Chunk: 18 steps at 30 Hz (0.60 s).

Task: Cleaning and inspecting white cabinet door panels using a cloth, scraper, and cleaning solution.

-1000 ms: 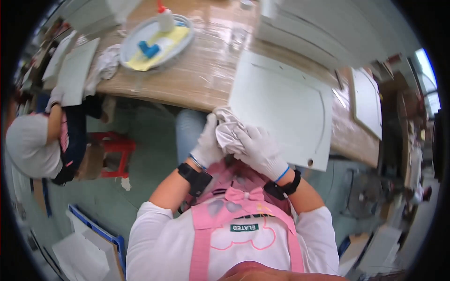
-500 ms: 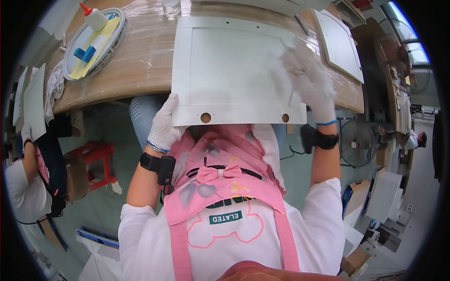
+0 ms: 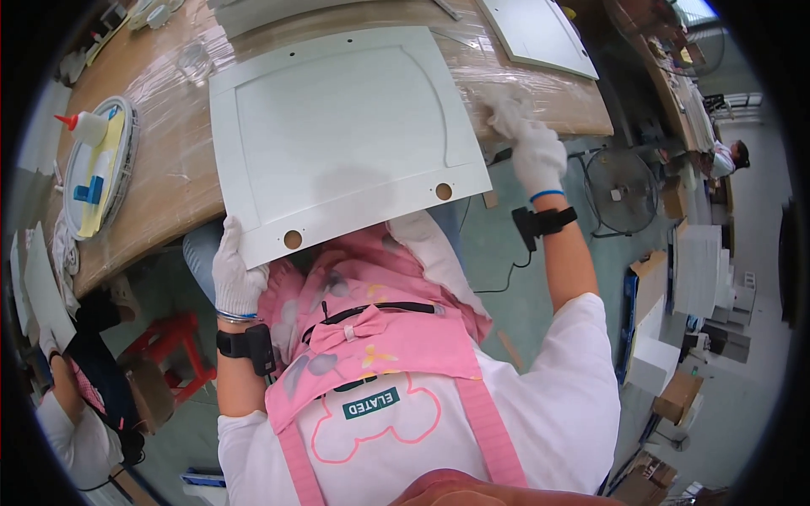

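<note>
A white panel point(image 3: 337, 126) with a recessed face lies on the wrapped table, its near edge jutting toward my lap. Two round holes pierce that near border, and small dark holes dot the far one. My left hand point(image 3: 236, 274), in a white knit glove, is closed on the panel's near left corner. Off the panel's right side is my right hand point(image 3: 538, 156), also gloved, held in the air and closed on what looks like a crumpled white rag point(image 3: 506, 114). Motion smears the rag and fingertips.
On the left, a round lid point(image 3: 126, 169) carries a glue bottle point(image 3: 89, 128) and a blue object point(image 3: 89, 190). A clear cup point(image 3: 194, 61) stands behind the panel. Another white panel point(image 3: 540, 38) lies far right. A floor fan point(image 3: 620, 194) and red stool point(image 3: 173, 346) flank the table.
My right hand has come off the panel's face to beyond its right edge. The view has shifted, and the panel appears turned and farther left. My left hand keeps its corner grip.
</note>
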### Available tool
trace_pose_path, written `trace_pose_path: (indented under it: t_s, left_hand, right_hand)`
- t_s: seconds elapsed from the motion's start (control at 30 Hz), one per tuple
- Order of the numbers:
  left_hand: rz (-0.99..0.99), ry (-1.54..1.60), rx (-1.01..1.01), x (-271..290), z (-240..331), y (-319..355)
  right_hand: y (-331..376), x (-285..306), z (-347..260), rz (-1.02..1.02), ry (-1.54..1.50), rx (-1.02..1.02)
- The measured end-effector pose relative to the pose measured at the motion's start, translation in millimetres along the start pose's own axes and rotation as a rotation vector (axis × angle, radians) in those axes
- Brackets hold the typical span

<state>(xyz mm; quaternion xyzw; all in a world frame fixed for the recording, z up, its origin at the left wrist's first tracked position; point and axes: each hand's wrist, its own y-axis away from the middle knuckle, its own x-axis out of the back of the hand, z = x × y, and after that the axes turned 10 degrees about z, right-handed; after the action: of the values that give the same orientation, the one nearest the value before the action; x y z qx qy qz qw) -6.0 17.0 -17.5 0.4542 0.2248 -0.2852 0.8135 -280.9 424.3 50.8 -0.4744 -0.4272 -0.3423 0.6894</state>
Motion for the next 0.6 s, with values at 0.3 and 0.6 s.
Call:
trace_pose_path:
  t_s: [0.3, 0.6]
  left_hand:
    - [-0.067, 0.077, -0.009, 3, 5, 9]
    - [-0.167, 0.168, 0.138, 1, 6, 29]
  right_hand:
    - [-49, 21, 60, 0.163, -0.135, -0.172]
    - [-129, 12, 15, 0.284, 0.148, 0.163]
